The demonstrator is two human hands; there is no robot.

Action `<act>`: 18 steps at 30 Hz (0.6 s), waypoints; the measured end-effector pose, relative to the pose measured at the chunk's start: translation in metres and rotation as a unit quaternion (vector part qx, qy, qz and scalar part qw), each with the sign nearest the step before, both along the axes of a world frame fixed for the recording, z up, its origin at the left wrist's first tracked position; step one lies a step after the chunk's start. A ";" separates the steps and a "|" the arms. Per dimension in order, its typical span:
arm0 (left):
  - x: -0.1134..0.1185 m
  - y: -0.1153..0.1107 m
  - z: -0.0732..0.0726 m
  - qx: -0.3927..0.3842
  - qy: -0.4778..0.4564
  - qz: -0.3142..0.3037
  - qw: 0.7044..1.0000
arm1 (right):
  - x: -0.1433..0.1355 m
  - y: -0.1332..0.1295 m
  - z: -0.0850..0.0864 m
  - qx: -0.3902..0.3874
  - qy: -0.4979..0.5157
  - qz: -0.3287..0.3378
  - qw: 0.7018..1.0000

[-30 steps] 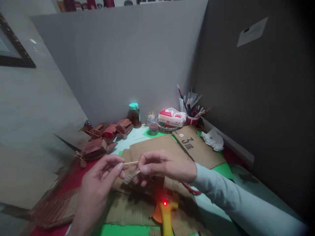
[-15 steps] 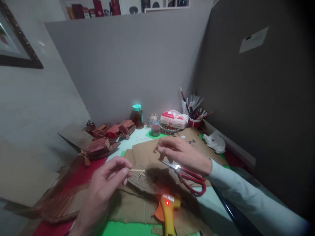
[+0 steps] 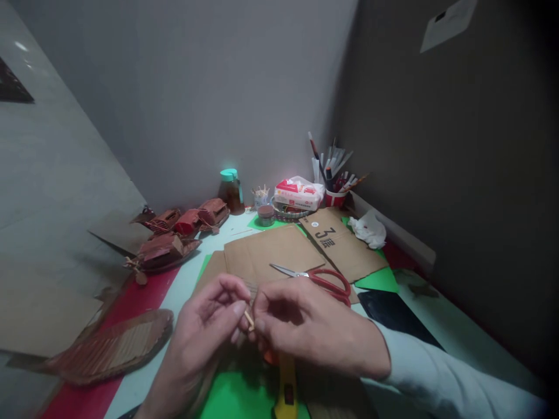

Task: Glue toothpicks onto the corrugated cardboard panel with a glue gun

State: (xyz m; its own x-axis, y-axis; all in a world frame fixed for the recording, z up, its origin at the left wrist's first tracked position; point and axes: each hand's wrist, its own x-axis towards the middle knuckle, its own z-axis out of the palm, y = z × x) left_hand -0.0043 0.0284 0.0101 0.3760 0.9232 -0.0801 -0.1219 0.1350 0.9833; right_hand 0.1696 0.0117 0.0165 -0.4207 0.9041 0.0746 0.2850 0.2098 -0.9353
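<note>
My left hand (image 3: 207, 329) pinches a thin pale wooden stick (image 3: 248, 319) between thumb and fingers. Closed and close against it, my right hand (image 3: 310, 323) has its thumb and fingertips on the lower end of the same stick. Beyond my right knuckles lie scissors (image 3: 329, 282) with red handles, partly covered by the hand. Below both hands is a yellow glue gun (image 3: 287, 387) with an orange trigger, its front part hidden. Flat cardboard (image 3: 271, 247) spreads under and behind the hands.
Several reddish-brown model boats (image 3: 163, 253) stand at the left, with a slatted hull-shaped piece (image 3: 117, 346) nearer me. At the back are a brown jar (image 3: 231, 195), a toothpick cup (image 3: 262, 196), a tissue pack (image 3: 299, 194) and a pen cup (image 3: 335, 198). Crumpled tissue (image 3: 369, 228) lies right.
My right hand has come left and down to meet the left hand at the stick. The stick now tilts downward instead of lying level. The view has shifted, and the glue gun sits lower.
</note>
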 end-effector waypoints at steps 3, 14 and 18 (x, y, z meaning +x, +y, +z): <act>0.004 -0.002 -0.006 -0.043 -0.053 0.009 0.998 | -0.004 -0.003 -0.008 0.011 0.005 -0.049 0.999; 0.014 -0.004 -0.029 -0.152 -0.091 0.007 0.984 | -0.005 -0.012 -0.020 0.066 -0.060 -0.157 0.984; 0.013 -0.002 -0.029 -0.168 -0.091 0.006 0.982 | -0.001 -0.010 -0.022 0.072 -0.053 -0.149 0.985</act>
